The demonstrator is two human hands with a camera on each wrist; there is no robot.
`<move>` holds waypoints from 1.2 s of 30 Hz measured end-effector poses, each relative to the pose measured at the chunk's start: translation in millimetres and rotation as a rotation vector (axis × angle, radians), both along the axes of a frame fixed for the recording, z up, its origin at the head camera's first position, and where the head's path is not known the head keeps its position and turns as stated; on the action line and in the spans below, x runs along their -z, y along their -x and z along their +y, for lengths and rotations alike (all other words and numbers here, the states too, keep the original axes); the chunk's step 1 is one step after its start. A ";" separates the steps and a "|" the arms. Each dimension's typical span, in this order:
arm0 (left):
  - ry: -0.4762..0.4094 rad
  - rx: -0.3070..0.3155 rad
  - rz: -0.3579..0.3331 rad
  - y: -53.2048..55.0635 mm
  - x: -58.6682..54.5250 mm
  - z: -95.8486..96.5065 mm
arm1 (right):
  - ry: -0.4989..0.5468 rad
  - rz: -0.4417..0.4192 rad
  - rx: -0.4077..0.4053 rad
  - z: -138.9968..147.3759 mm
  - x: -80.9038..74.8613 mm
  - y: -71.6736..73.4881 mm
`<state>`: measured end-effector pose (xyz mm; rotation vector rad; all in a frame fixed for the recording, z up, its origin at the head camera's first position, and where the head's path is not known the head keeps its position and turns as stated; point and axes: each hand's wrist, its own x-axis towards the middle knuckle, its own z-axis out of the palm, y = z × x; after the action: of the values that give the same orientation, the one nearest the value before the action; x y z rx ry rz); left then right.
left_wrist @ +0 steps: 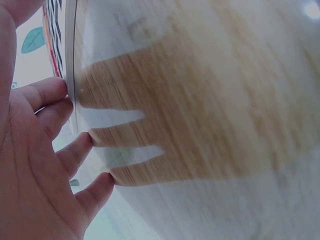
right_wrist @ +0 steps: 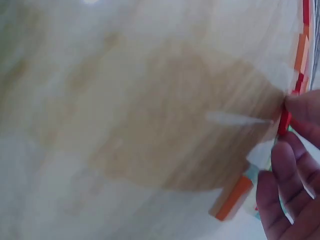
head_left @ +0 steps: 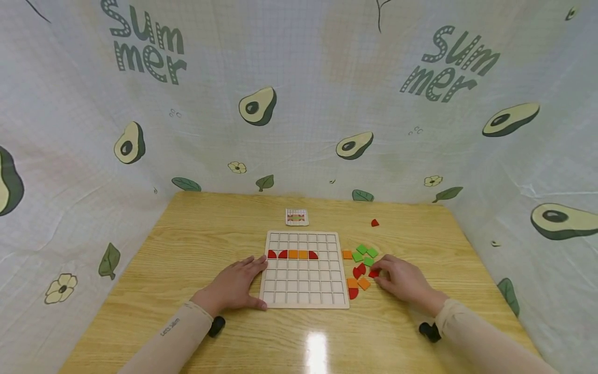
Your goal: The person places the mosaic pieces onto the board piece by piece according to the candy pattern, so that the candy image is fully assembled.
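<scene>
A pale wooden grid board (head_left: 299, 287) lies in the middle of the table, one row holding red quarter-circle tiles (head_left: 313, 255) and orange square tiles (head_left: 298, 254). My left hand (head_left: 238, 285) rests spread at the board's left edge, its fingertips touching the frame in the left wrist view. To the right of the board, my right hand (head_left: 404, 278) pinches a red tile (right_wrist: 284, 121) between thumb and fingers, low over the table. Close by its fingertips are loose green squares (head_left: 357, 256), red pieces (head_left: 358, 270) and orange squares (head_left: 364, 283).
Behind the board lies a small pattern card (head_left: 297, 217). One red piece (head_left: 375, 223) sits apart at the back right of the table (head_left: 210, 223). A printed cloth (head_left: 299, 78) hangs round the back and sides.
</scene>
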<state>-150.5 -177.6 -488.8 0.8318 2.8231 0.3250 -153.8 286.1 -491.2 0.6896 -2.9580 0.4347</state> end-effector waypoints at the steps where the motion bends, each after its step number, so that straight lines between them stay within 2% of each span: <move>1: 0.000 0.001 0.000 -0.1 -0.2 0.0 | -0.002 -0.009 -0.007 1.0 -0.1 0.5; 10: 0.008 -0.007 -0.009 -0.1 -1.0 0.7 | -0.009 -0.050 -0.080 9.5 -4.6 5.4; 19: 0.007 -0.003 -0.005 1.1 1.5 -0.3 | 0.027 -0.067 -0.057 11.1 -11.0 12.2; 26: -0.002 -0.006 -0.013 0.5 1.0 -0.7 | 0.044 -0.051 -0.108 -3.1 -20.1 30.5; 32: 0.003 -0.010 -0.020 -0.7 -1.6 -0.1 | 0.026 -0.041 -0.152 -30.0 -26.3 50.4; 36: -0.006 -0.010 -0.023 -1.0 -3.3 1.0 | 0.033 -0.073 -0.189 -51.3 -28.1 62.8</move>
<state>-149.5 -176.7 -485.6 0.8098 2.8073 0.3421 -216.6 234.9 -463.1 0.9749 -2.9561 0.5319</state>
